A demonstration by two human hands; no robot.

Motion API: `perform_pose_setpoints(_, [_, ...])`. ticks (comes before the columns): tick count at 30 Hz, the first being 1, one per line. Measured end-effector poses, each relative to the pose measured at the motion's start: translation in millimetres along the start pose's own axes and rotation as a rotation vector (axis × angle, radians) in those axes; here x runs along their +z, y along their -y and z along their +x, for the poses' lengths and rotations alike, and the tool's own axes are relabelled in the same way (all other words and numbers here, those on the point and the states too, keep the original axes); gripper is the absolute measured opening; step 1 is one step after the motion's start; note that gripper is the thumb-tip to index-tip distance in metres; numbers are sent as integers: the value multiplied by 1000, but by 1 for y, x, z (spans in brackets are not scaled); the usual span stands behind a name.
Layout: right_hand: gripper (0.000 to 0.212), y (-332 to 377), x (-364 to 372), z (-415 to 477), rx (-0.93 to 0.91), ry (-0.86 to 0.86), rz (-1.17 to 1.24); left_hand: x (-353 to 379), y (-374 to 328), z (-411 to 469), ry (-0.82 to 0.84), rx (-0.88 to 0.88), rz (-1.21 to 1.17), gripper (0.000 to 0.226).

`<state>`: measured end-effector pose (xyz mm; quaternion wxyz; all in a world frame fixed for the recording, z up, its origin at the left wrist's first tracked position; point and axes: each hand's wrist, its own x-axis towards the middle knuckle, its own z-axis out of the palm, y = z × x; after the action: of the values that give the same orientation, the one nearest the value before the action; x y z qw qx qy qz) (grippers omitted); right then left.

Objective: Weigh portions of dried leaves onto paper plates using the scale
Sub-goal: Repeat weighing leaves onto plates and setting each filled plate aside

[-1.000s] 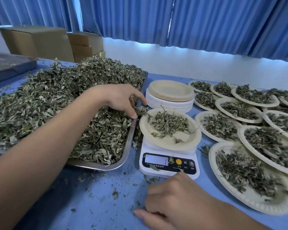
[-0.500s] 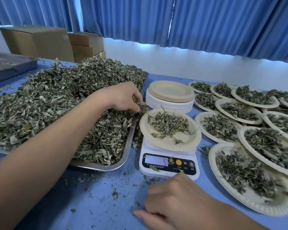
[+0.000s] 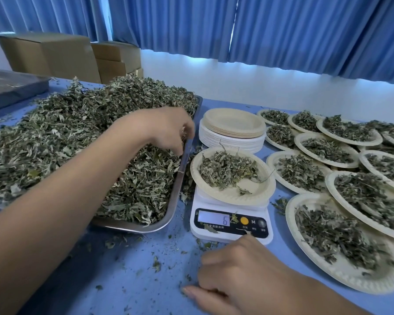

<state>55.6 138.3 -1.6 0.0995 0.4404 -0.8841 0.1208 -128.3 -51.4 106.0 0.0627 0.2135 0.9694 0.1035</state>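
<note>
A white kitchen scale (image 3: 231, 226) stands on the blue table; its display reads 6. On it rests a paper plate (image 3: 253, 194) with a small heap of dried leaves (image 3: 225, 169). Left of the scale, a steel tray (image 3: 168, 214) holds a big pile of dried leaves (image 3: 66, 135). My left hand (image 3: 168, 130) reaches into the pile at the tray's right rim, fingers curled down into the leaves, pinching some. My right hand (image 3: 234, 276) rests on the table in front of the scale, fingers loosely curled, holding nothing.
A stack of empty paper plates (image 3: 233, 130) sits behind the scale. Several filled plates (image 3: 341, 251) cover the table's right side. Cardboard boxes (image 3: 55, 55) stand at the back left. Leaf crumbs litter the blue table (image 3: 127, 269). Blue curtains hang behind.
My left hand has drawn back from the plate's edge into the tray's pile and curled its fingers into the leaves. The scale reading has risen to 6. My right hand stays put.
</note>
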Motion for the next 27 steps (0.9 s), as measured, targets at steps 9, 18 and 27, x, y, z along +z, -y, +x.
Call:
perform_pose_setpoints(9, [47,0,-1,1,-10,14,0,18,9,6,186,-103,183,15])
perform_pose_setpoints(18, [48,-1,0,1,2,19,10,2,1,0,-143,-140,91,11])
perform_pose_setpoints(27, [51,0,-1,1,6,7,-33,-4,-11,-6,-314,-71,-23,15])
